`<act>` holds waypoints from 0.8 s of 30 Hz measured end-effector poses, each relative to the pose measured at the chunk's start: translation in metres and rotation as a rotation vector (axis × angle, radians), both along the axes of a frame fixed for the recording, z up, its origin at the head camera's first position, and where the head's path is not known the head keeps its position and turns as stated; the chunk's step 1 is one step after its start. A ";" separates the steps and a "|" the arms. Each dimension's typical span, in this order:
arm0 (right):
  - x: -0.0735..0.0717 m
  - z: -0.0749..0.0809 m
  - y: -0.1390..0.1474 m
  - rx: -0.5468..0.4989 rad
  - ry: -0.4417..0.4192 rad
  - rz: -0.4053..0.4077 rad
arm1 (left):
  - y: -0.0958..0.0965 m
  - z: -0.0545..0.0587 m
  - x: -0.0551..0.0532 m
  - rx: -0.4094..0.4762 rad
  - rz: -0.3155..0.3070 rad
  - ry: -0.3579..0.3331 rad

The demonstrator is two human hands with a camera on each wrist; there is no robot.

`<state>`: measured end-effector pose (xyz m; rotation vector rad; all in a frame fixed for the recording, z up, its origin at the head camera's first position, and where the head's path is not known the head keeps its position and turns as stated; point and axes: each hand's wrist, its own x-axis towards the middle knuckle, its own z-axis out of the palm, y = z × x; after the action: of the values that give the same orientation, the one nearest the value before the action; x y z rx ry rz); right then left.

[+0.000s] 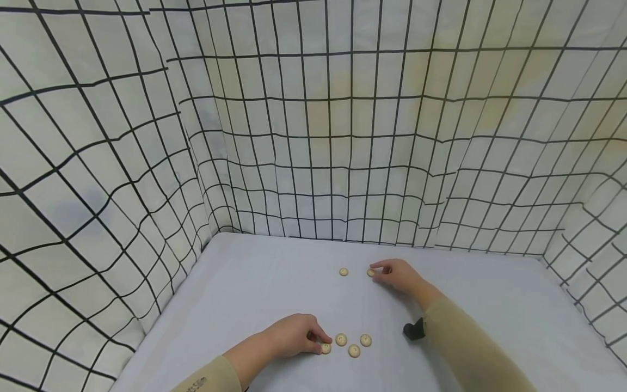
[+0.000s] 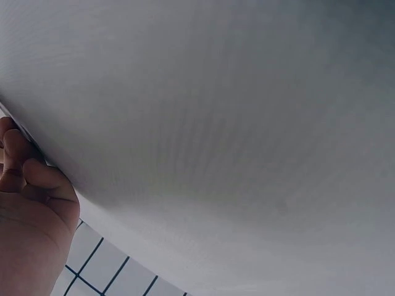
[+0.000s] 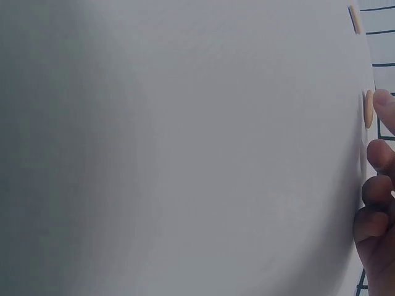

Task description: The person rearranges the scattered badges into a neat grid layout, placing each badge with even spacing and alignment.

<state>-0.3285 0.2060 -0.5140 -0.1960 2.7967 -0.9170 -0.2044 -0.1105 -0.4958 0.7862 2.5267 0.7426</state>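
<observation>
Left hand (image 1: 290,336): on the near side, I see thumb and finger pinching the near disc (image 1: 326,349) at its rim, probably because so thin a piece offers little else to grip.
Right hand (image 1: 399,276): stretched to the far side, its tips closed on the far disc (image 1: 370,273); whether that is lifted or flat, I cannot tell.
Near trio (image 1: 354,351): loose, just right of the near disc, perhaps grouped there for easy reach.
Lone disc (image 1: 344,271): left of the far disc and apart from it, roughly level with it (a row, I'd say).
Black piece (image 1: 413,330): at the right cuff (image 1: 433,316), likely my wrist camera.
Table (image 1: 274,272): pale, under everything, with dark grid (image 1: 351,52) lines rising beyond.
Poorly seen: my left wrist view cuts the hand at its left edge and shows no disc; the right one shows discs edge-on, fingers cropped. Marks on their faces are too small to read.
</observation>
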 end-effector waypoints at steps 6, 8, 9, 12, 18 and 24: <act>0.007 0.006 0.001 0.006 -0.027 0.017 | 0.000 -0.001 0.000 -0.003 -0.002 0.001; 0.010 0.007 0.001 0.015 -0.025 0.037 | 0.000 -0.001 0.000 -0.003 0.001 0.002; 0.011 0.007 0.002 0.017 -0.023 0.047 | 0.000 -0.001 0.000 -0.003 0.003 0.002; 0.015 0.008 0.004 0.029 -0.021 0.073 | 0.000 -0.001 0.001 -0.005 0.006 0.003; 0.025 0.010 0.007 0.031 -0.020 0.116 | 0.001 0.001 0.001 0.005 0.012 -0.008; 0.034 0.011 0.007 0.026 -0.010 0.163 | 0.001 0.000 0.001 0.031 0.026 -0.028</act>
<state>-0.2947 0.2134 -0.5034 -0.4080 2.7333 -0.8398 -0.2038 -0.1099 -0.4962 0.7487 2.5108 0.7977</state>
